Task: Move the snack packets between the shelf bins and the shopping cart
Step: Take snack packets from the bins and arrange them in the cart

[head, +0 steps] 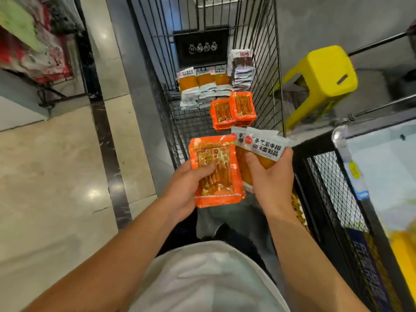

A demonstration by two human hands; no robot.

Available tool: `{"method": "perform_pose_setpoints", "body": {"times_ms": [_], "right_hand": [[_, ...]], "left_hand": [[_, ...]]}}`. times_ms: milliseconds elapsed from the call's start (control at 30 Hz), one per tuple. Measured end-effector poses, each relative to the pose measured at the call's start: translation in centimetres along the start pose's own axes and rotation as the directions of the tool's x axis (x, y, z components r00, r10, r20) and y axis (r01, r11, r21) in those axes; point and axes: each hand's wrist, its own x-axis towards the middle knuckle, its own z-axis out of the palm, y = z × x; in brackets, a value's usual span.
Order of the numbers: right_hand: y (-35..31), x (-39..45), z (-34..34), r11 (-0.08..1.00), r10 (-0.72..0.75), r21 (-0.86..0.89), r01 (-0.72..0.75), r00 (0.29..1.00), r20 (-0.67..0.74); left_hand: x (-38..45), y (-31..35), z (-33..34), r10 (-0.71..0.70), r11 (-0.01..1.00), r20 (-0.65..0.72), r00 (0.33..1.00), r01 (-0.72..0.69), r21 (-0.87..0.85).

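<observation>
My left hand grips a stack of orange snack packets over the near end of the black wire shopping cart. My right hand holds white-and-orange packets with black print beside them. Inside the cart lie two piles of orange packets, a row of white-and-orange packets and a stack of pale packets against the right wall. A black mesh shelf bin stands at my right.
A yellow plastic stool stands right of the cart. A shelf of red and green packages is at the upper left. Polished tile floor spreads to the left. A price-tag strip runs along the bin's edge.
</observation>
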Motion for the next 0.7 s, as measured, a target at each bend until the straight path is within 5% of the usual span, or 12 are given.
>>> {"method": "perform_pose_setpoints", "body": {"times_ms": [367,700], "right_hand": [[-0.5,6.6,4.6,0.988,0.156,0.02,-0.155,0.987,-0.039],[4.9,19.3,8.8,0.961,0.258,-0.142,-0.237,0.954,0.152]], "left_hand": [[12.4,8.3,-1.1,-0.122,0.984,-0.164,0.979,0.141,0.11],[27.2,7.2,0.0,0.083,0.968,-0.503,0.86,0.051,0.247]]}}
